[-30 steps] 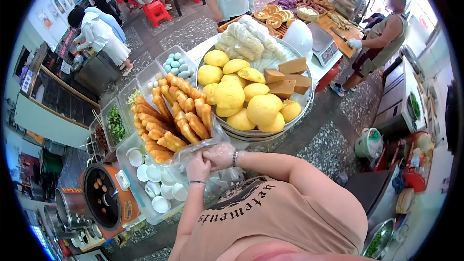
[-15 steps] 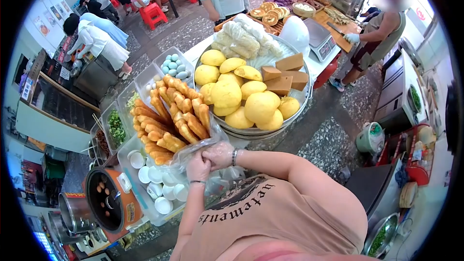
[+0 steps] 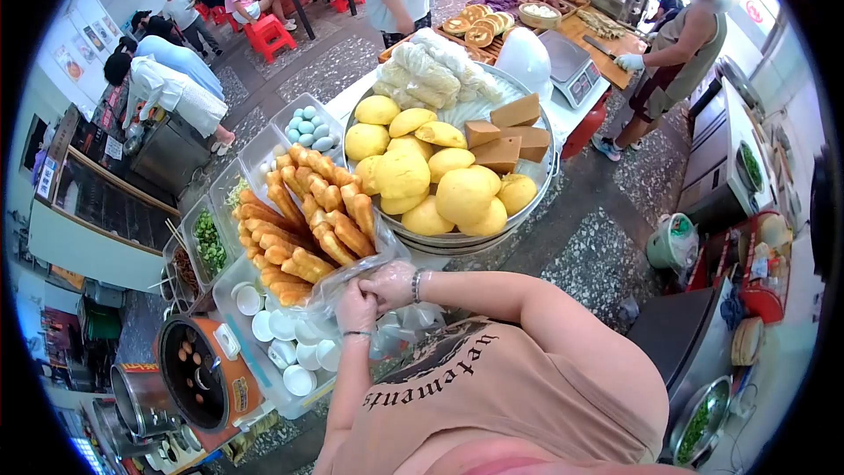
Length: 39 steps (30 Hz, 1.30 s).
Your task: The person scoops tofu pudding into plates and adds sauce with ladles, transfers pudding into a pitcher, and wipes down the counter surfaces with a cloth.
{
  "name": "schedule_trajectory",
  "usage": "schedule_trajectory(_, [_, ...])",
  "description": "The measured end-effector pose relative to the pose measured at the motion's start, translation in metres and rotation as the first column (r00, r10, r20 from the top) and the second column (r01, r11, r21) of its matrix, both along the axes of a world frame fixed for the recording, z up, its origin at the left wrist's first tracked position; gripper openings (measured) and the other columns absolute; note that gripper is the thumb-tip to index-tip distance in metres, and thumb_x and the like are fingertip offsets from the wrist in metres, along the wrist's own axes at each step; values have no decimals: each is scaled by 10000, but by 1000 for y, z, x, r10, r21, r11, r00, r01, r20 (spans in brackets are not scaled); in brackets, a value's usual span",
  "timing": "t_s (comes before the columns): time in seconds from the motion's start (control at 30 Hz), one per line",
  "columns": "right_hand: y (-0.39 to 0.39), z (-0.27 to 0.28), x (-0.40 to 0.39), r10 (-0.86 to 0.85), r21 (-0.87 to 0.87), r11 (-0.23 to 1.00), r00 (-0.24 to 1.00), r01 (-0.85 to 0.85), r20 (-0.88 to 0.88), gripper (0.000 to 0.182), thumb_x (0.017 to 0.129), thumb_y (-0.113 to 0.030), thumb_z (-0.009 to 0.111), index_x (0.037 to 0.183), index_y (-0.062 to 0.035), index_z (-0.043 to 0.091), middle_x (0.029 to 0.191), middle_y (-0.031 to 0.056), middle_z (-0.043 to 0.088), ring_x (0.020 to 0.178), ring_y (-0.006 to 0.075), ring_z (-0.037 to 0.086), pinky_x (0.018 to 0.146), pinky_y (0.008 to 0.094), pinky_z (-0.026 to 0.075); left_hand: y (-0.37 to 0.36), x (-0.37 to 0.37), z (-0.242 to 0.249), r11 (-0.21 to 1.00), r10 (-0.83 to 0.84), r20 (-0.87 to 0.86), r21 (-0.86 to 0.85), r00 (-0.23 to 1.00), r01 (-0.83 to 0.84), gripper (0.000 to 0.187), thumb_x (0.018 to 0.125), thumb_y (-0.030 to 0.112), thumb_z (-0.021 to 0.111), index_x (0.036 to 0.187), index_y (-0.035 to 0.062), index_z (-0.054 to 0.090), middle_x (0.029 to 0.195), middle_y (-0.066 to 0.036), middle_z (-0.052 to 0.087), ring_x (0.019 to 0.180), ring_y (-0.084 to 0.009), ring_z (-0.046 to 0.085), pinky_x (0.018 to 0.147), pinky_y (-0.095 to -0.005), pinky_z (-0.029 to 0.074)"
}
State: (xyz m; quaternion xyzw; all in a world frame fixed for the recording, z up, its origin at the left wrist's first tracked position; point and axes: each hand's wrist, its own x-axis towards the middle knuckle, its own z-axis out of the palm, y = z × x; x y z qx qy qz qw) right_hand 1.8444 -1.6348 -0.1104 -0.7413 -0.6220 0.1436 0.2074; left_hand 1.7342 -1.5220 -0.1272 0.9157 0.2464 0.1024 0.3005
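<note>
Both gloved hands closed together: left hand (image 3: pixel 355 308) and right hand (image 3: pixel 389 284) pinch the clear plastic bag (image 3: pixel 338 286) mouth near the fried dough sticks (image 3: pixel 303 229), keeping it bunched shut.

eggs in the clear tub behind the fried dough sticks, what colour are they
Pale blue-green eggs, seen in the head view, beyond the fried dough sticks.

A round metal tray (image 3: pixel 542 178) held yellow buns (image 3: pixel 466 193) and brown cake blocks (image 3: pixel 505 132), beside blue eggs (image 3: pixel 309 129), white cups (image 3: pixel 283 327) and a scale (image 3: pixel 570 66).
</note>
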Motion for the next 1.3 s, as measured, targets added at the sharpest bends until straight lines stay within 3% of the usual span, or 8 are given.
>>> schedule_trajectory(0.1, [2, 3, 2, 47, -83, 995, 998, -51, -51, 385, 750, -385, 646, 996, -96, 579, 926, 154, 652, 830, 331, 647, 721, 450, 513, 0, -1, 4, 997, 6, -45, -74, 999, -9, 212, 787, 188, 578, 958, 63, 590, 826, -223, 628, 821, -417, 600, 731, -474, 475])
schedule_trajectory(0.17, [6, -9, 2, 95, 73, 993, 995, -93, -13, 442, 748, -413, 672, 1059, -116, 568, 1136, 168, 579, 864, 339, 637, 744, 448, 513, 0, -2, 7, 999, -12, 65, -47, 998, 15, 154, 768, 150, 578, 876, 40, 595, 867, -210, 618, 847, -401, 594, 749, -449, 471])
schedule_trajectory(0.27, [9, -9, 0, 104, 16, 994, 994, -104, -34, 439, 734, -411, 682, 1035, -99, 612, 1272, 160, 494, 925, 333, 625, 808, 432, 510, 1, -4, 5, 997, -40, 118, 70, 992, 32, 173, 734, 122, 589, 879, 37, 629, 954, -191, 584, 911, -379, 581, 794, -426, 468])
schedule_trajectory(0.4, [8, -4, 0, 130, 94, 988, 990, -124, -53, 448, 730, -381, 668, 1036, -59, 614, 1160, 197, 537, 946, 356, 613, 838, 445, 495, 1, -5, 6, 994, -46, 137, 103, 990, 32, 189, 731, 131, 601, 887, 38, 653, 1044, -180, 570, 927, -371, 579, 816, -419, 478])
schedule_trajectory(0.67, [10, -1, 0, 115, 6, 993, 990, -115, -87, 395, 721, -374, 674, 924, -36, 640, 992, 201, 621, 894, 363, 626, 803, 444, 496, 5, -5, -3, 995, -87, 123, 66, 989, 79, 228, 710, 127, 594, 904, 37, 671, 1026, -154, 617, 940, -353, 590, 823, -401, 478])
schedule_trajectory(0.77, [9, 0, 0, 105, 14, 994, 990, -104, -98, 387, 719, -369, 675, 911, -35, 637, 962, 200, 628, 881, 362, 630, 799, 442, 497, 2, -4, 5, 994, -104, 108, 52, 989, 98, 218, 689, 94, 580, 871, 2, 656, 934, -187, 620, 895, -379, 588, 807, -403, 474])
schedule_trajectory(1.3, [4, -9, -6, 83, 100, 991, 996, -86, 33, 343, 713, -374, 687, 871, -76, 629, 953, 154, 609, 786, 334, 637, 702, 433, 517, 1, -4, 1, 993, -114, 139, -6, 984, 116, 220, 722, 107, 559, 906, 33, 654, 907, -178, 640, 870, -376, 594, 799, -421, 473])
